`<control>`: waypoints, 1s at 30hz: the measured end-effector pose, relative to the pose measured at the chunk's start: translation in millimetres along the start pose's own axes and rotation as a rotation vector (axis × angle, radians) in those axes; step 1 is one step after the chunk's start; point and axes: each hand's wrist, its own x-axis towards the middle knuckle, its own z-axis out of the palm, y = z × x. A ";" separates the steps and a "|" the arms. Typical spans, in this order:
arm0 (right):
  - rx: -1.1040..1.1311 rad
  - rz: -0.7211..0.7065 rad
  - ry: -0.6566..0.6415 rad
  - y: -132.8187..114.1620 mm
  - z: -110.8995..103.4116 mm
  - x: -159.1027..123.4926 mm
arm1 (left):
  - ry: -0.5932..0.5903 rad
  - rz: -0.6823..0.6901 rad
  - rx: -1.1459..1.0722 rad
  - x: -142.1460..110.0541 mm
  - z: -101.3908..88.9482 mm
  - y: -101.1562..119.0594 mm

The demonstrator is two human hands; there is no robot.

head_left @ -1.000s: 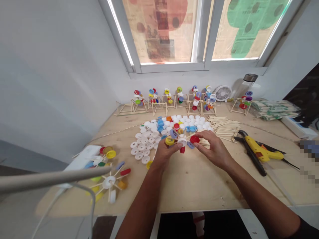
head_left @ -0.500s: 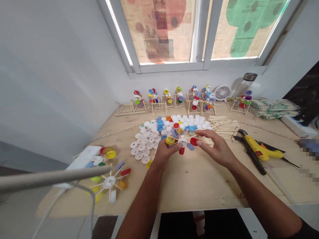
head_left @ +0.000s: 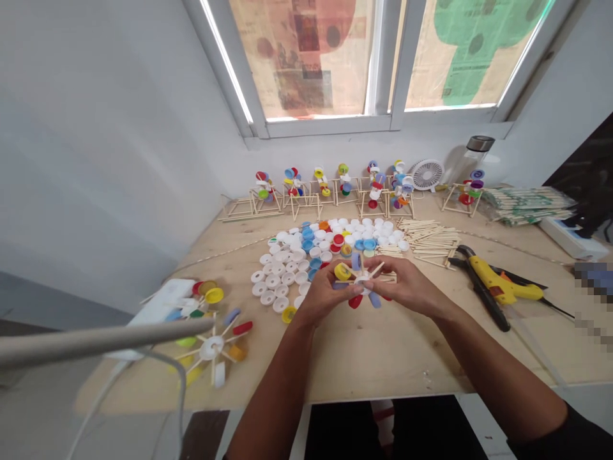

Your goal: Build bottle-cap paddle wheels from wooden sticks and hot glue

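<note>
Between my two hands is a small bottle-cap wheel, a white hub with thin wooden spokes and coloured caps on some spoke ends. My left hand is closed on its left side, thumb at the hub. On the other side my right hand grips it too, the thumb pressed near the hub and a red cap partly hidden behind it. Two spokes at the upper right show bare ends. Loose bottle caps, mostly white, lie just behind my left hand.
At the left lies another cap wheel, crossed in view by a grey rod. A yellow glue gun and black-handled pliers rest at the right. Wooden sticks are piled behind my right hand. Finished wheels on stick frames line the wall.
The wheel has shifted slightly right and down. My right hand has moved from the red cap at the rim to the hub, closing around the wheel.
</note>
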 end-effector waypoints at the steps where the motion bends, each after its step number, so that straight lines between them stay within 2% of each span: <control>1: 0.032 0.025 0.019 0.0 2.1 0.5 | 0.020 -0.001 -0.006 0.3 -0.1 -0.5; 5: 0.252 0.108 0.142 -2.6 12.2 1.7 | 0.083 -0.005 -0.118 1.0 0.5 -0.9; 8: 0.370 0.122 0.250 -3.1 20.6 2.3 | 0.076 0.016 -0.216 1.1 2.1 -0.2; 18: 0.359 0.083 0.393 2.3 40.2 2.5 | 0.082 -0.031 -0.344 4.0 2.7 -5.8; 23: 0.349 0.048 0.371 -2.7 41.3 3.1 | 0.093 -0.014 -0.344 2.1 1.2 -1.9; 25: 0.340 0.019 0.375 -3.9 35.9 5.0 | 0.165 -0.003 -0.380 2.2 -4.9 -0.7; 27: 0.307 -0.002 0.431 -2.9 27.8 9.0 | 0.303 0.036 -0.450 2.9 -13.3 0.2; 30: 0.128 -0.014 0.464 4.3 16.4 20.7 | 0.486 0.102 -0.561 4.3 -24.7 1.4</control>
